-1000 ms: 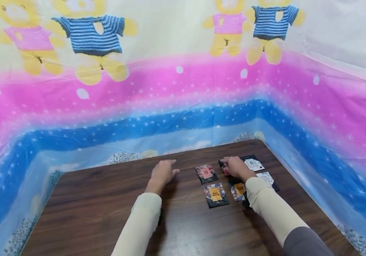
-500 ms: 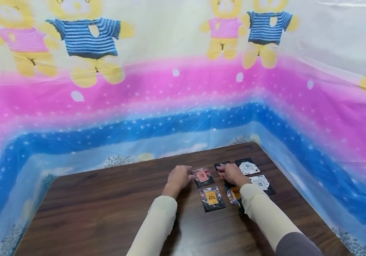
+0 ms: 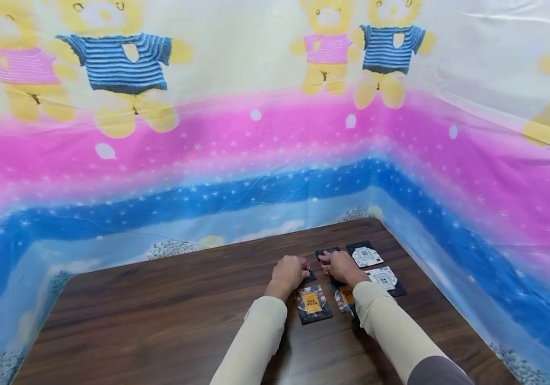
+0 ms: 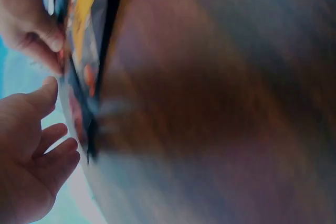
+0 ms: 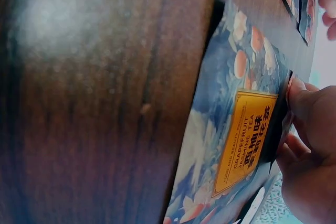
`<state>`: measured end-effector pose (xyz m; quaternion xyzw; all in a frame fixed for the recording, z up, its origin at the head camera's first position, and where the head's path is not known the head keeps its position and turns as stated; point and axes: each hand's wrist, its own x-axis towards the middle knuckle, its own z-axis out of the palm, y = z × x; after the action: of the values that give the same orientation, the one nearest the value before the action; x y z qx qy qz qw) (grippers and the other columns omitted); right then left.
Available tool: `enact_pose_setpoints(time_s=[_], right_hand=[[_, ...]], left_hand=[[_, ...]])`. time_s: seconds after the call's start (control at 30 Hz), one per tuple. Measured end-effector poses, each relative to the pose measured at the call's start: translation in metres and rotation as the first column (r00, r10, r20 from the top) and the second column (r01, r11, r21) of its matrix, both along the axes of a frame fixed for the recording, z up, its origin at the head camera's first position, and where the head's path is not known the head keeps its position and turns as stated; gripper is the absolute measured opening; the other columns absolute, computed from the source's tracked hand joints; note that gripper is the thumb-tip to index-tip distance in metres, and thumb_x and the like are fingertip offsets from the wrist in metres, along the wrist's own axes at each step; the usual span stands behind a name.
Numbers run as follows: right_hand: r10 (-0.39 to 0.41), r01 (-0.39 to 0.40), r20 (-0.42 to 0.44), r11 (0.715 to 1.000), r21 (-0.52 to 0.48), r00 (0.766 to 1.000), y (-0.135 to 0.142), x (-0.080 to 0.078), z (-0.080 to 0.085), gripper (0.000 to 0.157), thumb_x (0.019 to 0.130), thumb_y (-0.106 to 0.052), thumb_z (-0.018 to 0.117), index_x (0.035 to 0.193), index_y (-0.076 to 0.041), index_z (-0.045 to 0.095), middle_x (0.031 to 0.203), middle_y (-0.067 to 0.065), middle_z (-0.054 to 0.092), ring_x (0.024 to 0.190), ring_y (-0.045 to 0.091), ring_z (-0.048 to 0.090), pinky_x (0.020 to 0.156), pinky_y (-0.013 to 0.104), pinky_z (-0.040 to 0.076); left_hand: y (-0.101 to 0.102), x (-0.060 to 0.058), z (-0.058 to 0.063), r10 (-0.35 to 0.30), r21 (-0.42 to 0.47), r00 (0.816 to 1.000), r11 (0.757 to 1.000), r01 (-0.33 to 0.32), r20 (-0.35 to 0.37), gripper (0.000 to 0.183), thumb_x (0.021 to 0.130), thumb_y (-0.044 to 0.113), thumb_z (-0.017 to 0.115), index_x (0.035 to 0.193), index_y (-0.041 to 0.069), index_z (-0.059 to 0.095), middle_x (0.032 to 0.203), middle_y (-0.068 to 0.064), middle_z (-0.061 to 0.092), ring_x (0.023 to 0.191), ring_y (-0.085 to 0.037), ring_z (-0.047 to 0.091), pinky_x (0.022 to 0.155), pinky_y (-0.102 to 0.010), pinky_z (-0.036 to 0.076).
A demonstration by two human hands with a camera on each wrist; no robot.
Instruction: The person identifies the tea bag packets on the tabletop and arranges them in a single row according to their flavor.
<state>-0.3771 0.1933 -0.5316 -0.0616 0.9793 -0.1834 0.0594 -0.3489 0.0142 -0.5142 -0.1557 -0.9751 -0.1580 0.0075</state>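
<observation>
My left hand [image 3: 288, 275] is over the far-left tea packet [image 3: 310, 277], hiding most of it. In the left wrist view, that hand [image 4: 31, 156] has its thumb and fingers spread beside the reddish packet. My right hand [image 3: 343, 266] is at a dark tea packet [image 3: 325, 252] in the far row. The right wrist view has the thumb and fingers of that hand [image 5: 315, 135] pinching this packet's edges, mostly hidden behind a grapefruit jasmine tea packet [image 5: 247, 135] with an orange label. Another orange-labelled packet [image 3: 312, 306] lies nearest my left sleeve.
Two white-printed packets, a far one [image 3: 366, 255] and a nearer one [image 3: 383, 279], lie right of my right hand. All rest on a dark wooden table [image 3: 159, 315]. A bear-printed cloth [image 3: 236, 144] hangs around its far and right edges.
My left hand has moved right, from bare table to over the far-left packet. My right hand has stayed at the dark packet. The head view has shifted slightly.
</observation>
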Motion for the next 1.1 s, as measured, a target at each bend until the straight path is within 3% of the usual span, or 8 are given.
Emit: enact_pose_setpoints(time_s=[0.27, 0.5, 0.6, 0.8, 0.9, 1.0, 1.1], right_hand=[[-0.027, 0.029, 0.038, 0.998, -0.058, 0.999, 0.001, -0.001, 0.000, 0.043, 0.093, -0.021, 0.062, 0.136, -0.027, 0.053, 0.151, 0.003, 0.042, 0.140, 0.032, 0.038, 0.112, 0.051, 0.034], [-0.011, 0.012, 0.016, 0.999, -0.036, 1.000, 0.002, -0.002, 0.001, 0.043, 0.094, -0.021, 0.061, 0.136, -0.026, 0.053, 0.151, 0.004, 0.042, 0.138, 0.032, 0.040, 0.110, 0.050, 0.036], [-0.012, 0.013, 0.008, 1.000, -0.023, 1.000, 0.002, -0.002, 0.000, 0.043, 0.094, -0.021, 0.062, 0.136, -0.025, 0.054, 0.151, 0.004, 0.042, 0.138, 0.032, 0.040, 0.110, 0.050, 0.037], [-0.018, 0.018, 0.009, 1.000, 0.010, 1.000, 0.000, -0.003, 0.000, 0.042, 0.094, -0.022, 0.061, 0.136, -0.025, 0.053, 0.151, 0.003, 0.042, 0.137, 0.032, 0.041, 0.110, 0.049, 0.037], [-0.017, 0.017, 0.010, 1.000, 0.013, 1.000, -0.001, -0.002, 0.000, 0.043, 0.095, -0.022, 0.060, 0.137, -0.025, 0.053, 0.151, 0.004, 0.042, 0.138, 0.032, 0.040, 0.110, 0.050, 0.036], [-0.018, 0.018, 0.016, 1.000, 0.009, 1.000, 0.000, -0.001, 0.001, 0.044, 0.095, -0.022, 0.060, 0.138, -0.025, 0.051, 0.152, 0.004, 0.041, 0.139, 0.033, 0.038, 0.111, 0.051, 0.035], [-0.024, 0.024, 0.024, 1.000, -0.009, 0.999, 0.001, 0.000, 0.002, 0.044, 0.096, -0.021, 0.059, 0.139, -0.024, 0.051, 0.153, 0.004, 0.039, 0.140, 0.033, 0.037, 0.111, 0.051, 0.035]], left_hand=[[0.011, -0.001, -0.011, 0.070, -0.066, 0.997, 0.995, -0.073, -0.044, 0.019, 0.089, 0.027, 0.068, 0.106, 0.019, 0.072, 0.114, -0.006, 0.067, 0.106, -0.026, 0.061, 0.079, -0.038, 0.057], [0.010, -0.006, -0.011, 0.086, -0.142, 0.996, 0.986, -0.088, -0.023, 0.012, 0.089, 0.032, 0.067, 0.093, 0.020, 0.067, 0.091, -0.004, 0.069, 0.087, -0.022, 0.067, 0.068, -0.035, 0.056], [0.009, -0.006, -0.010, 0.095, -0.161, 0.995, 0.982, -0.097, -0.016, 0.016, 0.089, 0.034, 0.067, 0.098, 0.021, 0.069, 0.090, -0.004, 0.070, 0.084, -0.021, 0.068, 0.068, -0.033, 0.056], [0.004, -0.004, -0.005, 0.038, -0.258, 0.998, 0.965, -0.048, -0.044, 0.028, 0.091, 0.033, 0.066, 0.119, 0.030, 0.064, 0.098, -0.001, 0.072, 0.091, -0.021, 0.068, 0.071, -0.033, 0.057], [0.002, -0.003, -0.005, 0.040, -0.254, 0.998, 0.966, -0.049, -0.038, 0.035, 0.091, 0.030, 0.066, 0.126, 0.033, 0.061, 0.105, -0.002, 0.072, 0.097, -0.024, 0.068, 0.075, -0.035, 0.057], [0.000, -0.003, -0.004, 0.060, -0.241, 0.998, 0.968, -0.066, -0.030, 0.037, 0.090, 0.026, 0.067, 0.126, 0.033, 0.062, 0.108, -0.004, 0.072, 0.100, -0.025, 0.067, 0.078, -0.035, 0.057], [-0.002, -0.004, -0.003, 0.086, -0.222, 0.996, 0.971, -0.090, -0.028, 0.028, 0.089, 0.021, 0.068, 0.118, 0.025, 0.069, 0.106, -0.005, 0.072, 0.096, -0.024, 0.068, 0.076, -0.034, 0.057]])
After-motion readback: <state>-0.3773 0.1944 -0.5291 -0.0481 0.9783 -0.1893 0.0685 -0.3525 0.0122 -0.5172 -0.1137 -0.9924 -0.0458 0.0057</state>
